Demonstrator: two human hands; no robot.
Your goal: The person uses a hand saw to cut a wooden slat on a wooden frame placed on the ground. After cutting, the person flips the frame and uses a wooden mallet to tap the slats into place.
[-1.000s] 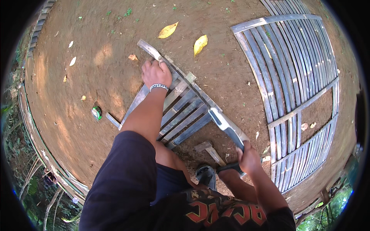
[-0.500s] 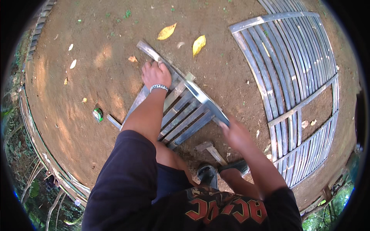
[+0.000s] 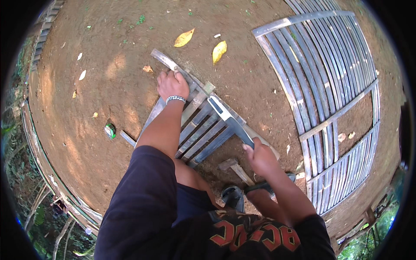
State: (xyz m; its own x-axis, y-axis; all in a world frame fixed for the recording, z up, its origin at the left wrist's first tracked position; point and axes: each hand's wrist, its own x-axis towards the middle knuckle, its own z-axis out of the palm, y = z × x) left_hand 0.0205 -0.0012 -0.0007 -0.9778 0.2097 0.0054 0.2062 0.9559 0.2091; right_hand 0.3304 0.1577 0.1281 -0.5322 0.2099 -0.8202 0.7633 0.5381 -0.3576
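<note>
My left hand [image 3: 173, 86], a silver bracelet at its wrist, is closed on the far part of a small panel of weathered wooden slats [image 3: 201, 130]. A long crosspiece [image 3: 161, 57] runs across the panel's far end. In my right hand [image 3: 262, 158] is a long hand tool [image 3: 234, 125] with a blue-grey grip and a pale, slotted forward part. The tool lies along the crosspiece and points toward my left hand. Its exact kind I cannot make out. The left fingertips are partly hidden.
A large slatted panel [image 3: 320, 78] lies on the dirt at right. A T-shaped wooden piece [image 3: 236, 169] lies near my sandals [image 3: 234, 197]. At left is a green tape measure [image 3: 110, 130]. Yellow leaves [image 3: 219, 52] lie beyond the small panel.
My right hand and the tool have shifted slightly down and look sharper now. The left hand keeps its hold on the panel. The whole view has moved slightly.
</note>
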